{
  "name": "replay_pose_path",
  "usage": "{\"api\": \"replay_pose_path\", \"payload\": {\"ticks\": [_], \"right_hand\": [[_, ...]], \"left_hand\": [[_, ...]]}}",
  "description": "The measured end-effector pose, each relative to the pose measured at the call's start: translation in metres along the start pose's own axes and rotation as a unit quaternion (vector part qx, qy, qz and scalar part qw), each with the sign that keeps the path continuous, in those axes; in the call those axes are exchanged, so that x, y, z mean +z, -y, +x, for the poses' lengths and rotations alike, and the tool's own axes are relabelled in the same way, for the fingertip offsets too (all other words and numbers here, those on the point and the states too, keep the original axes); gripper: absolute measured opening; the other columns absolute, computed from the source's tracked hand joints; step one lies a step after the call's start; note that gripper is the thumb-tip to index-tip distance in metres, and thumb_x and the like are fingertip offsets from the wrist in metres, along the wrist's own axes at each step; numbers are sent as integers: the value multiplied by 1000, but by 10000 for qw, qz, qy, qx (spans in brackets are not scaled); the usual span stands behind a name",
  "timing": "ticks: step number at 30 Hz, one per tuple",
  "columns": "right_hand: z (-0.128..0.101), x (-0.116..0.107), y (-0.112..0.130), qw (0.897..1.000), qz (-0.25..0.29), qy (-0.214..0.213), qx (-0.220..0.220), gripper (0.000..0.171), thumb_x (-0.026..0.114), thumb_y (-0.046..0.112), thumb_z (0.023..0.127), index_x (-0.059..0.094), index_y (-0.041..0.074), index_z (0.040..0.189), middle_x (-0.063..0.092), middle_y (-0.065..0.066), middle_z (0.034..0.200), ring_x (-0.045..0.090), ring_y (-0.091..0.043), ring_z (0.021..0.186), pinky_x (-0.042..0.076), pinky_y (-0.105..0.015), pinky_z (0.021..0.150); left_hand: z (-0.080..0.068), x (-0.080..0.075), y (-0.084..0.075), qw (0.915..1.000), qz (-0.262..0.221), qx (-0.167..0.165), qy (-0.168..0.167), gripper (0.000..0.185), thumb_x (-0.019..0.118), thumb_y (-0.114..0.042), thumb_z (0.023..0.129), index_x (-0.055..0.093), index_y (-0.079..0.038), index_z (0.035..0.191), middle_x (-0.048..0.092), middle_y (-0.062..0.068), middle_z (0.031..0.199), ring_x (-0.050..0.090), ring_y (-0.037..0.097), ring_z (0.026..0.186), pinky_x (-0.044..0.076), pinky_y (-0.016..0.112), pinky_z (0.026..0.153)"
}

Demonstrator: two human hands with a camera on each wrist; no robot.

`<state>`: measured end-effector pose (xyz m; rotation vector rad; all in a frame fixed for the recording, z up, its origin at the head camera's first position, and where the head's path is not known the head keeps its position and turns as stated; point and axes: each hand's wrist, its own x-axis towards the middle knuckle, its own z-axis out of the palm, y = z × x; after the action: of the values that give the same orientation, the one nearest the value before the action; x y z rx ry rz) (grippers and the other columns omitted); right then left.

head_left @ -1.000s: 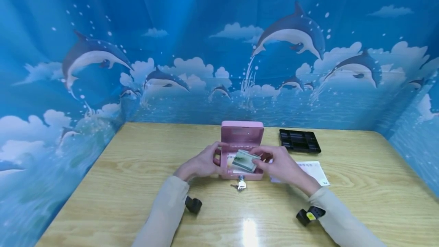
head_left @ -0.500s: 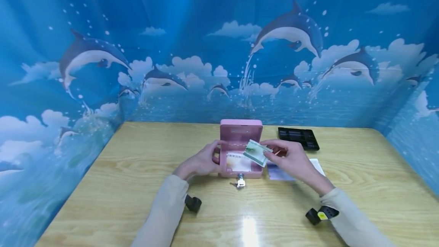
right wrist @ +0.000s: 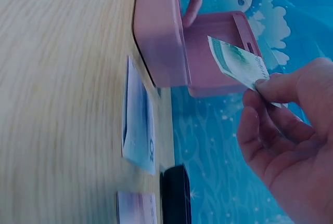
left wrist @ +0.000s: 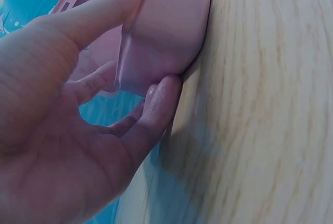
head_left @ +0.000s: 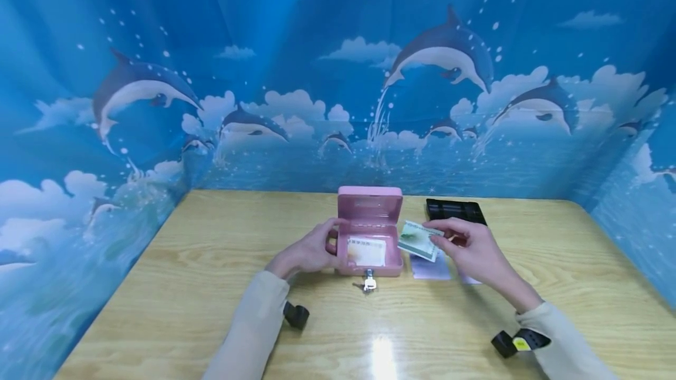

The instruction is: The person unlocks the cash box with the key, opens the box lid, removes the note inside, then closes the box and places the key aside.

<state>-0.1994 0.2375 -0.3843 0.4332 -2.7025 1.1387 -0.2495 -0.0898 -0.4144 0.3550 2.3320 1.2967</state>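
A pink metal cash box [head_left: 369,192] stands on the table with its lid raised. My left hand [head_left: 311,245] grips the box's left side, fingers [left wrist: 151,112] against its wall in the left wrist view. Out to the right of the box, my right hand [head_left: 477,251] pinches a green banknote [head_left: 417,240] between thumb and fingertips, held above the table. In the right wrist view the banknote [right wrist: 242,64] is slightly bent and overlaps the open lid. On the box floor lies a white and yellowish paper note [head_left: 366,253]. Keys [head_left: 369,284] hang from the front lock.
Beneath the right hand lie bluish-purple notes [right wrist: 139,120], with a pinkish-purple one [right wrist: 136,208] beside them. A black compartment tray [head_left: 454,209] sits behind, partly covered by the hand. A blue dolphin-print curtain [head_left: 296,151] borders the table's back.
My right hand has moved the green banknote from over the box out to its right, uncovering the note inside. My left hand keeps its grip on the box.
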Motion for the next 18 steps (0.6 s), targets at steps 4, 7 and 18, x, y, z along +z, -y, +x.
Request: {"api": "replay_pose_path", "payload": {"ticks": [4, 7, 18], "right_hand": [[-5, -7, -5, 9998, -73, -171, -40, 24, 67, 9, 98, 75, 16, 120, 73, -4, 105, 56, -8, 69, 51, -22, 58], [-9, -13, -9, 9996, -89, -278, -70, 24, 65, 8, 99, 75, 17, 119, 69, -2, 96, 52, -9, 64, 46, -22, 53], [-23, -42, -28, 9986, -284, -436, 94, 24, 61, 7, 102, 73, 13, 121, 67, -6, 88, 41, -9, 50, 36, -26, 42]], "left_hand": [[0, 0, 0, 10000, -43, -63, 6, 94, 90, -22, 78, 36, -27, 155, 53, 12, 144, 62, 25, 117, 48, 50, 112], [0, 0, 1, 9999, -81, -88, 3, 94, 90, -23, 78, 37, -28, 155, 53, 10, 143, 62, 24, 116, 48, 50, 112], [0, 1, 2, 10000, -81, -34, -31, 93, 90, -24, 77, 38, -30, 154, 54, 10, 141, 62, 24, 115, 47, 51, 113]]}}
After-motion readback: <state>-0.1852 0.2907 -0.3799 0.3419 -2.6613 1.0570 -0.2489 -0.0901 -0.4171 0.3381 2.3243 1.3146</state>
